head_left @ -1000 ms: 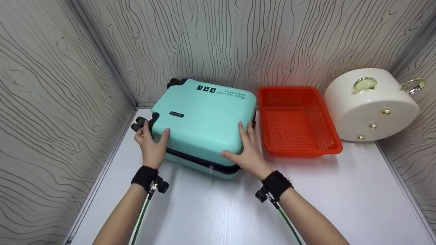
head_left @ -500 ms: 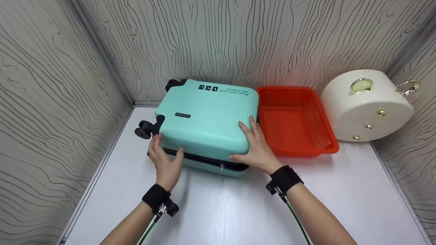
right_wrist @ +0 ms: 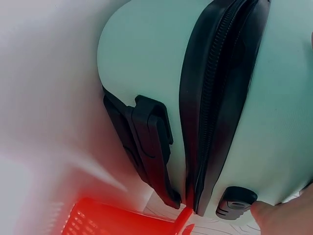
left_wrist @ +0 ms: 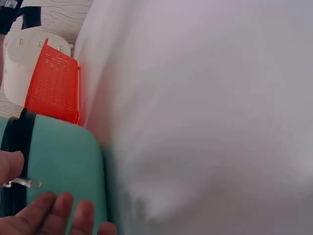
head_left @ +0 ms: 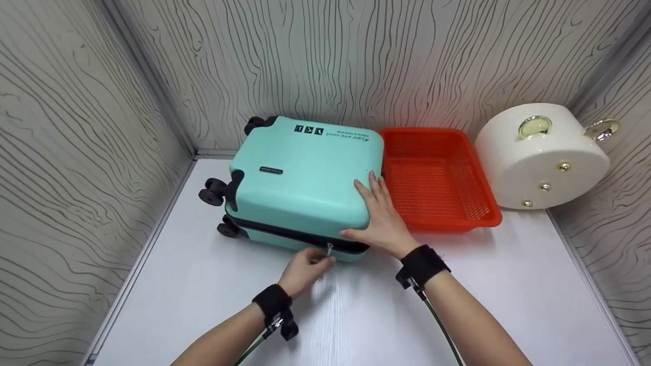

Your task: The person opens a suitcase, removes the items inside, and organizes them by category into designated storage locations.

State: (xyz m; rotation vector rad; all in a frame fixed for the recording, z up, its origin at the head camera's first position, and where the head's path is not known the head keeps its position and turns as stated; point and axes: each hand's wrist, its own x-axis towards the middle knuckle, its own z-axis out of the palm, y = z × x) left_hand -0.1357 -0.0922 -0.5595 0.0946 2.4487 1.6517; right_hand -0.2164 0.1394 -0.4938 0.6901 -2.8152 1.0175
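A mint-green suitcase (head_left: 305, 162) lies flat, its black wheels (head_left: 212, 193) to the left. My right hand (head_left: 384, 223) rests on its near right corner, fingers spread over the top. In the right wrist view, a fingertip is right beside a black lock-like piece (right_wrist: 236, 202), and parted zipper teeth (right_wrist: 213, 68) show along the dark seam. At the front seam, my left hand (head_left: 305, 269) is around the metal zipper pull (head_left: 329, 248). From the left wrist, its thumb (left_wrist: 10, 165) and loosely bent fingers (left_wrist: 61, 213) stand apart, the pull between them.
A red perforated basket (head_left: 493, 218) stands right of the suitcase. Beyond it is a white round case (head_left: 513, 178) with gold handles and studs. Wood-patterned walls (head_left: 325, 61) enclose the white table (head_left: 203, 295) at the back and sides.
My left hand has left the suitcase's wheeled left end and moved right to the zipper pull. The suitcase has shifted slightly; my right hand has slid a little right along with its corner.
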